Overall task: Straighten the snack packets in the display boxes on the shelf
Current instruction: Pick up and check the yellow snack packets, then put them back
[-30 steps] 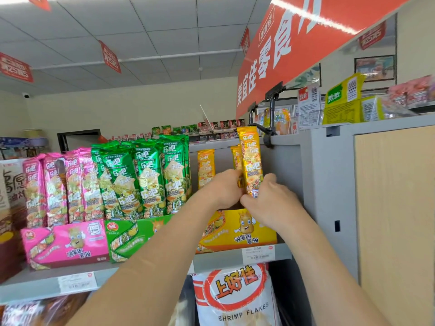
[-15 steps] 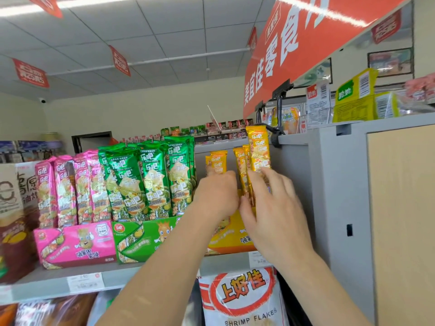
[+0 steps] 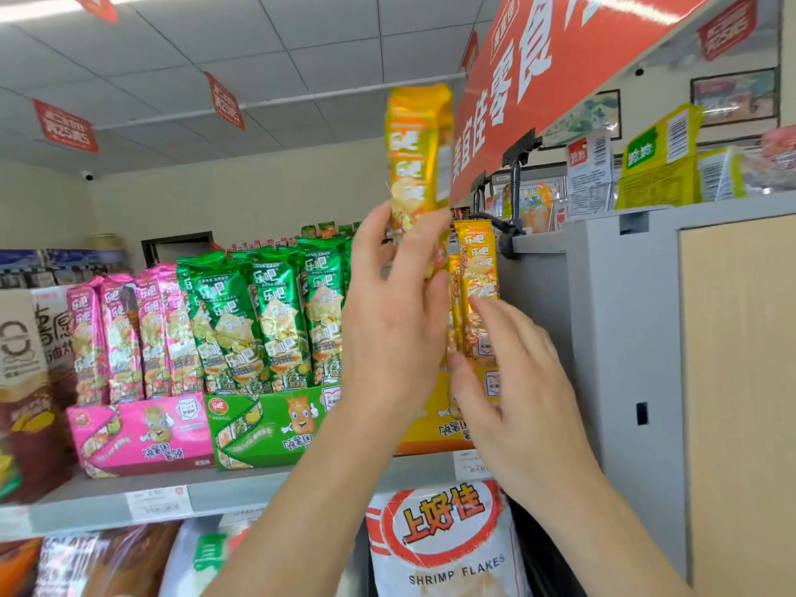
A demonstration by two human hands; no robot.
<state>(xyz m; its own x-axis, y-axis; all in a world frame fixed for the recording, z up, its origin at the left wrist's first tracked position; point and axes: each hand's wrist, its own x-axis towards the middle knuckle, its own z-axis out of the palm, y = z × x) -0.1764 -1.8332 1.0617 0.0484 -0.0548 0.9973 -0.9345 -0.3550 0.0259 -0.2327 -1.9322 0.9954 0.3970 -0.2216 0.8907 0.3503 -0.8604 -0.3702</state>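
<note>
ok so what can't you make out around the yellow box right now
Head view, the only one:
yellow display box: mostly hidden behind the left hand and right hand, so its packet count is unknown.
raised yellow packet: motion-blurred, print unreadable; lower end behind the left hand.
shelf price tags: too small to read.
shrimp flakes bag: cut off by the bottom edge.

Head view, single: wide-angle, worn at head height, close to the shelf (image 3: 267, 489), facing it front-on, tilted upward enough to take in the ceiling (image 3: 301, 36).
</note>
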